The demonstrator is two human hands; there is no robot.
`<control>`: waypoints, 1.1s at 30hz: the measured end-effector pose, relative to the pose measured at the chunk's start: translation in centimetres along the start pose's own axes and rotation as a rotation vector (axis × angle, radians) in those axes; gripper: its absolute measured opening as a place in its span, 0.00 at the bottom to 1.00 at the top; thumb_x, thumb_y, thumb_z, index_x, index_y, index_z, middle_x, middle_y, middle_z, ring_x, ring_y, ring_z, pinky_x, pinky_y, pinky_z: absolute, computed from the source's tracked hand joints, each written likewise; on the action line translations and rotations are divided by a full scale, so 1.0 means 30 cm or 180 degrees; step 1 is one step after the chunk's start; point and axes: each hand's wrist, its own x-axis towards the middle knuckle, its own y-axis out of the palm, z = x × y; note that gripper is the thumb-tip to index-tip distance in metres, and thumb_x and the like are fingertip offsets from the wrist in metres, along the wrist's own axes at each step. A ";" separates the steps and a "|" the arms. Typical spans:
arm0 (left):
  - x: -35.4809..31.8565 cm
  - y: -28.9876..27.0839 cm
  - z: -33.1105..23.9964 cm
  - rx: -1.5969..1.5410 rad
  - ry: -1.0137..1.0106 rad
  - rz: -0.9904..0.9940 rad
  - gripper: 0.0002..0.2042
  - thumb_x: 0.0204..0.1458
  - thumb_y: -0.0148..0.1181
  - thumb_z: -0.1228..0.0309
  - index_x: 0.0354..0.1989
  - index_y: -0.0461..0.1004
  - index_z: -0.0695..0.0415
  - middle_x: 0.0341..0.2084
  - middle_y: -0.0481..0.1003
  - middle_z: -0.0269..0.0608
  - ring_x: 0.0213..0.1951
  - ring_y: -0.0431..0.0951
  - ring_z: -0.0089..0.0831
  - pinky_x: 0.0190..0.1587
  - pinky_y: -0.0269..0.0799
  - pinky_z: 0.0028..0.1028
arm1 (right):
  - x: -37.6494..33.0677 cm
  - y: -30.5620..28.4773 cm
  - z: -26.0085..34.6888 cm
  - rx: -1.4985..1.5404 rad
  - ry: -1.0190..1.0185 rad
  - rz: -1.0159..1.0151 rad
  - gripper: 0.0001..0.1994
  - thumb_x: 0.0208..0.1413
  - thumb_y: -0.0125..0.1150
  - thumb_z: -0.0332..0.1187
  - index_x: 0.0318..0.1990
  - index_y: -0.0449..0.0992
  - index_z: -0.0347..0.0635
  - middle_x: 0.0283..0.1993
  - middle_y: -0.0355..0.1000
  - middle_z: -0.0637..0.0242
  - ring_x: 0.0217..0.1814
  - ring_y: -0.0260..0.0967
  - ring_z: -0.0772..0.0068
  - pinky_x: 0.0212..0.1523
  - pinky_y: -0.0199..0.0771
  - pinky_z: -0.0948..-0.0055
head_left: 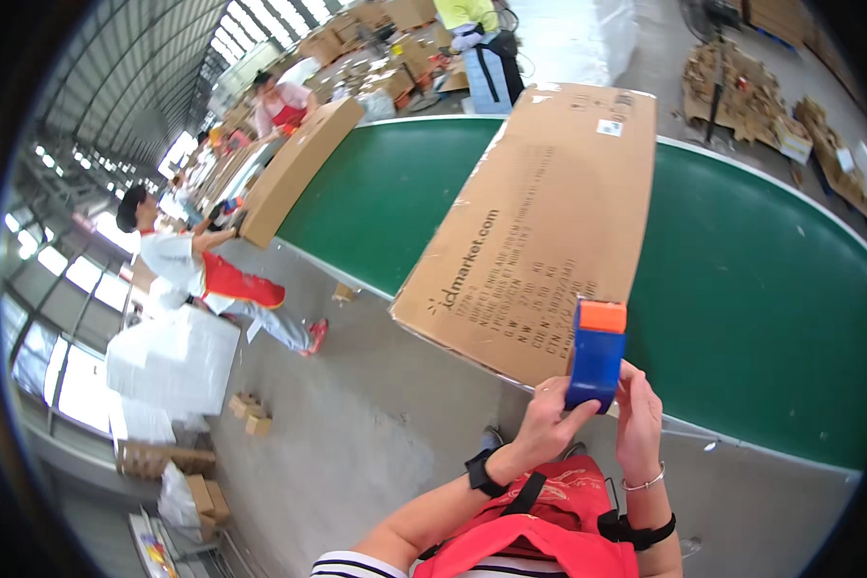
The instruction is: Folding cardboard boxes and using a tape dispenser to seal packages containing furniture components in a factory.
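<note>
Left hand: the left hand (547,421) is curled around the lower edge of a blue tape dispenser (595,358), thumb pressed against its side.
Right hand: the right hand (640,414) is pinching the dispenser's other side, fingers upright.
Dispenser: held up in front of the person's chest, orange cap on top, just over the near corner of a long cardboard box (539,222).
Box: lies flat on the green conveyor belt (751,289).
Nearby: a co-worker in a red apron (231,281) handles another long carton (299,169) farther along the belt.
</note>
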 end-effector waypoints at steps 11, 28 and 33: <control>-0.432 -0.595 0.173 0.0234 -0.1760 -0.2186 0.12 0.61 0.62 0.63 0.42 0.77 0.61 0.33 0.78 0.32 0.38 0.70 0.16 0.42 0.68 0.22 | 0.199 -0.113 -0.363 -0.1299 -0.0232 -0.1148 0.29 0.70 0.49 0.39 0.71 0.52 0.32 0.71 0.56 0.57 0.71 0.53 0.66 0.71 0.48 0.69; -0.696 -1.032 0.335 -0.0494 -0.1739 -0.3554 0.13 0.61 0.61 0.65 0.41 0.76 0.67 0.34 0.79 0.36 0.37 0.76 0.22 0.45 0.72 0.25 | 0.400 0.765 -0.483 -0.5852 -0.1781 0.1771 0.38 0.57 0.62 0.40 0.72 0.53 0.40 0.76 0.44 0.45 0.79 0.37 0.41 0.73 0.37 0.40; -0.880 -1.158 0.390 -0.0169 -0.2125 -0.3923 0.13 0.60 0.62 0.65 0.35 0.75 0.67 0.27 0.75 0.30 0.31 0.68 0.17 0.35 0.66 0.22 | 0.544 0.794 -0.692 -0.6817 -0.2167 0.1822 0.31 0.62 0.55 0.49 0.71 0.58 0.52 0.77 0.45 0.52 0.79 0.38 0.44 0.71 0.36 0.31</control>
